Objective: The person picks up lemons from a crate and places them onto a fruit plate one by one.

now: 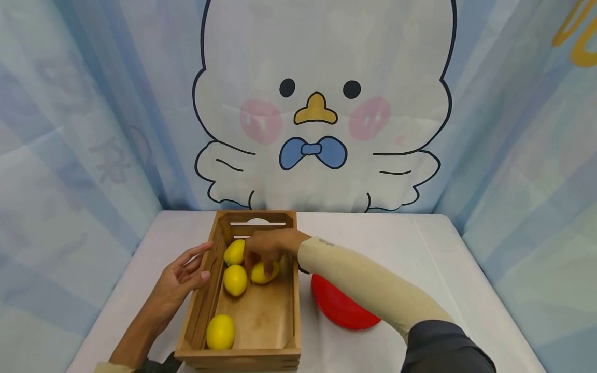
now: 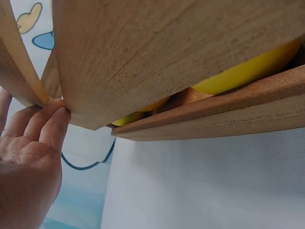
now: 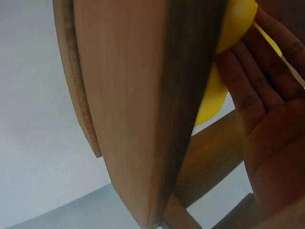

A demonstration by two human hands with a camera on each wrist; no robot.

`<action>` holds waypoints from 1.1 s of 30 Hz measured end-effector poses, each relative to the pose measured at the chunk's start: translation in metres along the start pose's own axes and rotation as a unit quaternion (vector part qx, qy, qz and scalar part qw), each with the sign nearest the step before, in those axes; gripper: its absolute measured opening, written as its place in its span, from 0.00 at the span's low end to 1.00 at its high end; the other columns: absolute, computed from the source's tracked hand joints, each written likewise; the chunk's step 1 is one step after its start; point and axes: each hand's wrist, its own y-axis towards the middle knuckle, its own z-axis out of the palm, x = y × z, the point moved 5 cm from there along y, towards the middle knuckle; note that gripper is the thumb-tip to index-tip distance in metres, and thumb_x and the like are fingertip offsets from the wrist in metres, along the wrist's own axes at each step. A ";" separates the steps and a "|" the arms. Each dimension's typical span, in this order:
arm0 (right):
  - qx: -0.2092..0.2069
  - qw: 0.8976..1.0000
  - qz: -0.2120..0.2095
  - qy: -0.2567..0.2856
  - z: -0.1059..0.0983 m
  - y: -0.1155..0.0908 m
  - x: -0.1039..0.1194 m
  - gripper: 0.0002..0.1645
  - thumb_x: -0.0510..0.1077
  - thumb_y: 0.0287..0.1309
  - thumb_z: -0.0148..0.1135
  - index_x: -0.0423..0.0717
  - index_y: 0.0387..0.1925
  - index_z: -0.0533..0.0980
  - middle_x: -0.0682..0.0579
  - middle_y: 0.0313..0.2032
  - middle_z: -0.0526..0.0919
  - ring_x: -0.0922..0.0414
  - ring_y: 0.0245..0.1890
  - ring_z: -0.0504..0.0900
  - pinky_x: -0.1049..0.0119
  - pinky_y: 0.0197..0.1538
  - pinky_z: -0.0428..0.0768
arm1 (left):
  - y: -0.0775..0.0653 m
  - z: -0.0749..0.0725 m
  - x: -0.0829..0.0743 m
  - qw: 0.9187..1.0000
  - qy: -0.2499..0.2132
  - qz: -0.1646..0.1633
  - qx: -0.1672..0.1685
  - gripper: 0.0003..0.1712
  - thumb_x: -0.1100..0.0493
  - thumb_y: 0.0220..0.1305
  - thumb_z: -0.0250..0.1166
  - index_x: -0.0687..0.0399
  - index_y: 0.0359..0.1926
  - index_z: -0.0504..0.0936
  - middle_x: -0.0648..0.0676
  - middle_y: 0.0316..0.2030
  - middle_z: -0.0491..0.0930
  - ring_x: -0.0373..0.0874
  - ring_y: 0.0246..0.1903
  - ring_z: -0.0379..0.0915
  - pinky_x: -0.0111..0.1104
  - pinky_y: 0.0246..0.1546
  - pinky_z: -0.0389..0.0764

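Observation:
A slatted wooden crate (image 1: 275, 331) stands on the table with several yellow lemons inside. My right hand (image 1: 268, 246) reaches over its right wall and grips a lemon (image 1: 262, 274) from above. In the right wrist view, the fingers (image 3: 259, 76) lie against yellow fruit, partly hidden by the crate wall. Left of that hand sit two more lemons, one farther back (image 1: 235, 253) and one nearer (image 1: 235, 280). Another lemon (image 1: 221, 332) lies in the front left corner. My left hand (image 1: 174, 282) rests its fingertips on the crate's left side, fingers extended, as the left wrist view shows.
A red plate (image 1: 342, 311) lies right of the crate, partly covered by my right forearm. The table (image 1: 410, 248) has a white cloth. Behind it hangs a curtain (image 1: 322, 186) with a cartoon bird; more curtains line both sides.

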 end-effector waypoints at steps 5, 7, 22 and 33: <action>0.012 1.000 0.001 0.003 0.004 0.004 0.001 0.24 0.38 0.50 0.85 0.58 0.49 0.89 0.64 0.48 0.86 0.63 0.50 0.78 0.71 0.58 0.80 | 0.001 -0.001 0.000 1.000 0.002 -0.001 0.000 0.36 0.60 0.81 0.59 0.45 0.83 0.60 0.60 0.86 0.47 0.64 0.84 0.36 0.16 0.62 0.72; 0.013 1.000 0.005 0.004 0.005 0.004 0.000 0.25 0.38 0.50 0.85 0.58 0.50 0.89 0.64 0.48 0.86 0.64 0.50 0.77 0.70 0.58 0.80 | 0.002 -0.001 0.000 1.000 0.003 -0.002 0.000 0.36 0.60 0.81 0.59 0.45 0.83 0.60 0.59 0.86 0.48 0.63 0.84 0.37 0.16 0.62 0.72; 0.045 0.999 0.020 -0.021 0.009 0.002 0.001 0.26 0.39 0.48 0.87 0.57 0.49 0.88 0.63 0.48 0.86 0.62 0.47 0.78 0.72 0.52 0.80 | 0.001 -0.001 0.000 1.000 -0.002 0.001 0.005 0.36 0.60 0.81 0.59 0.47 0.83 0.59 0.59 0.86 0.49 0.60 0.85 0.38 0.16 0.62 0.71; 0.075 0.997 -0.024 0.017 0.010 0.001 0.004 0.19 0.40 0.46 0.88 0.59 0.40 0.89 0.66 0.43 0.86 0.63 0.47 0.77 0.73 0.56 0.76 | 0.000 -0.001 0.001 1.000 -0.001 0.001 0.001 0.36 0.60 0.81 0.59 0.46 0.83 0.59 0.57 0.86 0.50 0.61 0.85 0.37 0.15 0.62 0.71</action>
